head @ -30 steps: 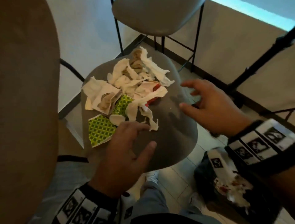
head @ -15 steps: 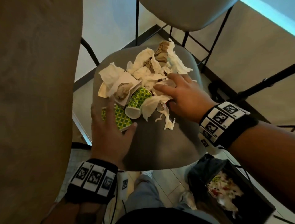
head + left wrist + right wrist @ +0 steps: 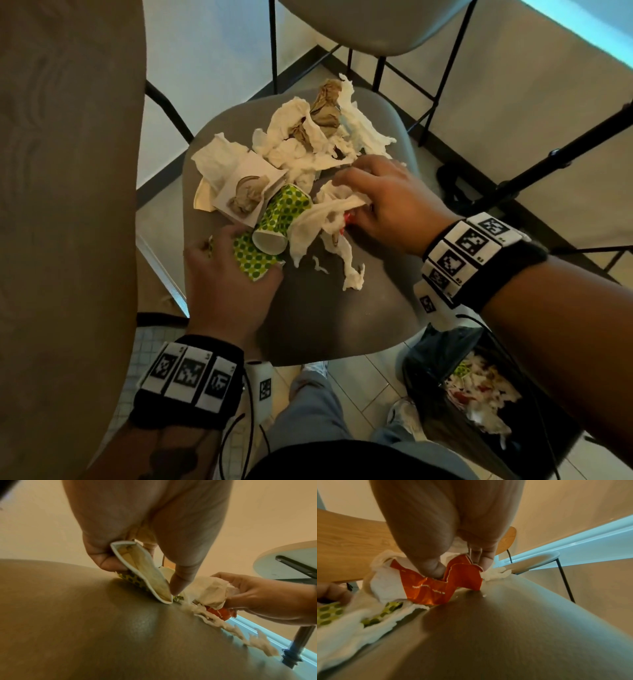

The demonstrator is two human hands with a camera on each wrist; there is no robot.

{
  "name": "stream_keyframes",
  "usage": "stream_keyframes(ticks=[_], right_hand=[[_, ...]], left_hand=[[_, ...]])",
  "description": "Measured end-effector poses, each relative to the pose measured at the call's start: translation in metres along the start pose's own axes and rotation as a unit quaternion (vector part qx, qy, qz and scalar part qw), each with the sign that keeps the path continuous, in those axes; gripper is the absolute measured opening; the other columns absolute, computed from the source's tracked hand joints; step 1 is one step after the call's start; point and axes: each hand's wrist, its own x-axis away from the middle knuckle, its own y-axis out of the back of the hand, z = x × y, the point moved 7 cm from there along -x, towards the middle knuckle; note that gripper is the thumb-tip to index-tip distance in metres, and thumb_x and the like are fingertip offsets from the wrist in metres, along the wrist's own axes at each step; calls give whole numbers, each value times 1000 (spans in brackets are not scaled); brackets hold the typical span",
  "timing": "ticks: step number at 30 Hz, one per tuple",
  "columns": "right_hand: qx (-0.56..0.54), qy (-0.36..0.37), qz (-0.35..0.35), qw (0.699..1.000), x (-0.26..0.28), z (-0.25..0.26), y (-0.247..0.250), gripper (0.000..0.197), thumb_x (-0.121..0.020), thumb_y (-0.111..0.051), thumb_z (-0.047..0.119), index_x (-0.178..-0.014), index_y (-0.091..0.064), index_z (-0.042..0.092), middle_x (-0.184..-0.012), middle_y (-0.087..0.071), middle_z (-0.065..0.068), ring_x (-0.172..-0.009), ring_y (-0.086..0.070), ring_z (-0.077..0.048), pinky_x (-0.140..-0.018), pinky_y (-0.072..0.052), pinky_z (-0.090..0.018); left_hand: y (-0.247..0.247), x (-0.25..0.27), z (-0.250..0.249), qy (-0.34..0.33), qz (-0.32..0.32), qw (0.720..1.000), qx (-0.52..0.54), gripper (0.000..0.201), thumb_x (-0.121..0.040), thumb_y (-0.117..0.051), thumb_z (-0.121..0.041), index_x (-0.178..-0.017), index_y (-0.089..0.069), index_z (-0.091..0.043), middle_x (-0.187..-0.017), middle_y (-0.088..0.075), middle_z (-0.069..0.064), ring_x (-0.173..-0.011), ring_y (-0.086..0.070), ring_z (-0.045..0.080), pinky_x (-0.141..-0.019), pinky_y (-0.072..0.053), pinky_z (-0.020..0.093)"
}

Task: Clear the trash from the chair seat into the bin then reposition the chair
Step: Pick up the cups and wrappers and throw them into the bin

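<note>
The grey chair seat point(image 3: 329, 318) carries a heap of white tissues point(image 3: 301, 144), brown crumpled paper point(image 3: 325, 109) and green-dotted paper cups. My left hand point(image 3: 233, 270) grips a flattened green-dotted cup point(image 3: 251, 262); its squashed white rim point(image 3: 142, 572) sits between thumb and fingers. A second dotted cup point(image 3: 277, 219) lies beside it. My right hand point(image 3: 380, 202) pinches a white tissue point(image 3: 329, 212) together with an orange wrapper point(image 3: 443, 588). The black-lined bin point(image 3: 479, 394) stands on the floor at lower right, with trash inside.
A wooden table edge point(image 3: 68, 205) fills the left. Another chair point(image 3: 363, 31) stands beyond the seat. Black metal legs point(image 3: 548, 161) cross at right. My legs and shoes point(image 3: 318, 397) are on the tiled floor below the seat.
Both hands have come down onto the heap. The left hand has closed round the flattened dotted cup, and the right hand has curled into the tissue and orange wrapper.
</note>
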Motion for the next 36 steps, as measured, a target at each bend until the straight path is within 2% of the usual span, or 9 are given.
stream_keyframes(ticks=[4,10,15,19,22,25,28,32,36], right_hand=[[-28,-16,10,999,2,-5,-6,41,-99,-55,37,-139,-50,34,-132,-56,-4,-121,-52,-23,-101,-47,-40],[-70,-38,-2,997,5,-9,-2,31,-100,-54,33,-131,-54,31,-125,-54,-2,-110,-53,-18,-91,-49,-34],[-96,-47,-31,994,18,-12,16,31,-99,-55,31,-130,-55,30,-122,-54,1,-104,-54,-14,-81,-44,-21],[-125,-65,-64,988,39,-14,37,32,-98,-57,32,-130,-55,33,-122,-54,4,-105,-55,-13,-88,-50,-32],[-164,-88,-82,979,63,-19,53,37,-94,-58,35,-131,-55,33,-124,-55,5,-107,-56,-14,-92,-54,-40],[-192,-122,-109,968,101,-34,67,38,-92,-61,35,-130,-56,36,-121,-54,12,-106,-54,-7,-88,-49,-25],[-201,-174,-158,951,160,-64,71,36,-93,-64,28,-128,-59,32,-120,-60,9,-103,-58,-8,-79,-41,-14],[-252,-275,-200,906,268,-127,39,35,-89,-60,39,-124,-57,41,-122,-63,4,-105,-66,-20,-88,-56,-39],[-238,-414,-197,856,393,-185,-22,36,-93,-65,18,-120,-58,38,-108,-62,8,-96,-57,-10,-76,-40,-16]], left_hand=[[0,6,5,25,10,999,25,74,-71,-88,-43,-131,-45,-30,-140,-34,12,-121,-45,27,-93,-43,34],[11,17,-2,13,-15,998,67,71,-67,-91,-43,-123,-52,-26,-137,-36,3,-112,-43,13,-90,-47,31],[27,31,-13,-33,-54,995,83,68,-64,-92,-39,-118,-57,-17,-136,-43,7,-111,-45,8,-81,-35,5],[45,45,-24,-52,-65,993,83,69,-64,-91,-40,-119,-54,-23,-139,-41,8,-121,-47,17,-90,-44,25],[57,55,-47,-84,-66,990,94,66,-62,-90,-40,-114,-51,-29,-141,-41,8,-125,-45,16,-93,-45,27],[60,66,-84,-151,-58,981,103,65,-65,-91,-42,-113,-52,-24,-138,-44,9,-129,-46,18,-105,-47,36],[39,79,-131,-246,-18,963,105,63,-68,-88,-46,-112,-54,-17,-133,-46,9,-128,-43,12,-107,-35,15],[-37,113,-193,-342,119,921,143,62,-68,-87,-48,-112,-49,-26,-133,-43,5,-127,-41,-2,-103,-33,10],[-155,167,-234,-378,298,865,140,62,-67,-82,-56,-114,-46,-38,-137,-40,-2,-130,-41,1,-103,-36,8]])
